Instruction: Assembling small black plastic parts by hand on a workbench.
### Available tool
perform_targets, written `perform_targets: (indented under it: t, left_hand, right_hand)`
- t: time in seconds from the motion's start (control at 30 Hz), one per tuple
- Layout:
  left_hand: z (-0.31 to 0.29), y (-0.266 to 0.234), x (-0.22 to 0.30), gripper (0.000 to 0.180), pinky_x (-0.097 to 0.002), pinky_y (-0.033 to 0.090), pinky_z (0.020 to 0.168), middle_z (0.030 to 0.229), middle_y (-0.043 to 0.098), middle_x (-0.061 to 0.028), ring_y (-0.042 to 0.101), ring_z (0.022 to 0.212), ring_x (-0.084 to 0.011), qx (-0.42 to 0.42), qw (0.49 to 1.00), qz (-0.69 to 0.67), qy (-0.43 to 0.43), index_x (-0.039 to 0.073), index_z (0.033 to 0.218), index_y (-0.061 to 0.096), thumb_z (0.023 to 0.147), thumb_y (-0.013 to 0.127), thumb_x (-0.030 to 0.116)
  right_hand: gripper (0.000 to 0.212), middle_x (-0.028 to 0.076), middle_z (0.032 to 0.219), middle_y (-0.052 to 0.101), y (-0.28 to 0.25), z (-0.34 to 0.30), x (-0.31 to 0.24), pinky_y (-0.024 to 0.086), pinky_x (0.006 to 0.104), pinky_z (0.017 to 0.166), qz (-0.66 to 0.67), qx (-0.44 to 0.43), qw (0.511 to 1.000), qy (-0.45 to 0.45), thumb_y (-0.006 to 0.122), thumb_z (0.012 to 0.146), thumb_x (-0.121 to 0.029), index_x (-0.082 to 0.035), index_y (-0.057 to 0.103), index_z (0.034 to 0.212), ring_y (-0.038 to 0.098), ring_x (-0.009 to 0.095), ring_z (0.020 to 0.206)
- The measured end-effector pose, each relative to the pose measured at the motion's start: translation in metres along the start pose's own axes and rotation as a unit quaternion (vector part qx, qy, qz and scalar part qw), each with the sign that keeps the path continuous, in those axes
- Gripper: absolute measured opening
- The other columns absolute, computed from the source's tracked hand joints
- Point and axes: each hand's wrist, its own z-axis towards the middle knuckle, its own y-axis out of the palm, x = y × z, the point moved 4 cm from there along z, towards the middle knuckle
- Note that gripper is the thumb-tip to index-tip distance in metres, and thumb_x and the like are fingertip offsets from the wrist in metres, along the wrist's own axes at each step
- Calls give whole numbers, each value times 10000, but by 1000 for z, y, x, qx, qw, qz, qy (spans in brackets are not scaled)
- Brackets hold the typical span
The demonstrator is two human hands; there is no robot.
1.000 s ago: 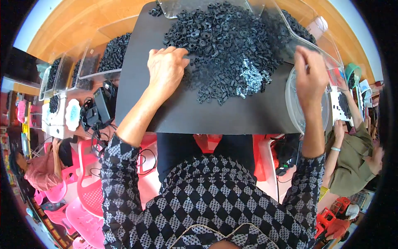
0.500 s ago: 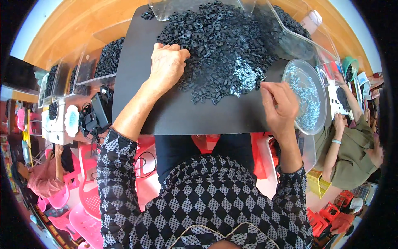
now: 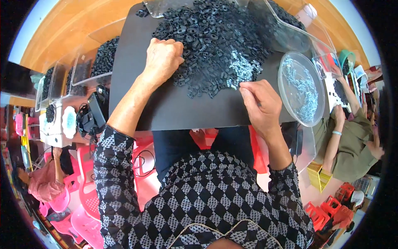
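A large heap of small black plastic parts (image 3: 211, 37) covers the far half of the dark table (image 3: 199, 114). My left hand (image 3: 164, 60) rests at the heap's left edge, fingers curled under; anything in them is hidden. On the heap's near right side lies a small pile of shiny silvery coil springs (image 3: 243, 68). My right hand (image 3: 262, 103) is at the near edge of these springs, thumb and forefinger pinched together. Whatever sits between those fingertips is too small to make out. Right of it, a clear round plastic tray (image 3: 288, 97) holds many more springs.
Clear bins (image 3: 93, 79) of black parts stand at the left, near a black box with cables (image 3: 98, 107). Another clear bin (image 3: 286, 31) borders the heap at the far right. Co-workers sit on both sides, one in an olive top (image 3: 352, 153) at the right.
My right hand has moved left, from beside the tray to the near edge of the spring pile. My left hand stays curled at the heap's left edge. The whole view has shifted slightly.
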Motion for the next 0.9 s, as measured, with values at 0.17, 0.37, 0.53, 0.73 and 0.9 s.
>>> perform_targets:
  t: [0.17, 0.37, 0.53, 0.73, 0.9]
  left_hand:
    - [-10, -17, -6, 168, -365, 477, 663, 765, 628, -114, 614, 720, -272, 69, 974, -182, -114, 76, 904, 624, 738, 651, 86]
    - [-53, -29, 41, 289, -215, 457, 659, 777, 601, -4, 553, 701, -77, 71, 844, -471, -245, 24, 1053, 618, 769, 668, 7]
    - [-73, 0, 76, 314, -247, 519, 641, 831, 641, -99, 618, 743, -153, 58, 701, -669, -241, -68, 1084, 564, 795, 660, 10]
    - [-80, 6, 87, 272, -218, 491, 658, 801, 642, -66, 601, 687, -112, 65, 676, -686, -259, -69, 1069, 560, 817, 642, -4]
    - [-89, 12, 91, 251, -206, 471, 634, 802, 622, -27, 562, 690, -78, 47, 705, -645, -291, -31, 1047, 589, 822, 667, 49]
  right_hand:
    - [143, 104, 719, 596, -2, -3, 7, 446, 327, 569, -28, 50, 998, 0, 658, 712, 45, -1, 630, 845, 559, 246, 638]
    - [155, 87, 715, 579, 9, -17, 12, 435, 308, 559, 54, -5, 993, 105, 671, 717, 5, -24, 645, 867, 539, 210, 625]
    - [215, 70, 761, 610, 28, -9, -20, 446, 296, 574, 144, -50, 983, 104, 688, 716, -1, -30, 639, 923, 560, 189, 662]
    - [176, 67, 755, 609, 39, -12, -29, 453, 309, 581, 129, -9, 990, 52, 697, 716, -2, -40, 670, 886, 567, 209, 670]
    - [192, 87, 796, 611, 41, -17, -29, 470, 285, 613, 158, 2, 984, 76, 691, 725, 22, -22, 678, 911, 590, 191, 703]
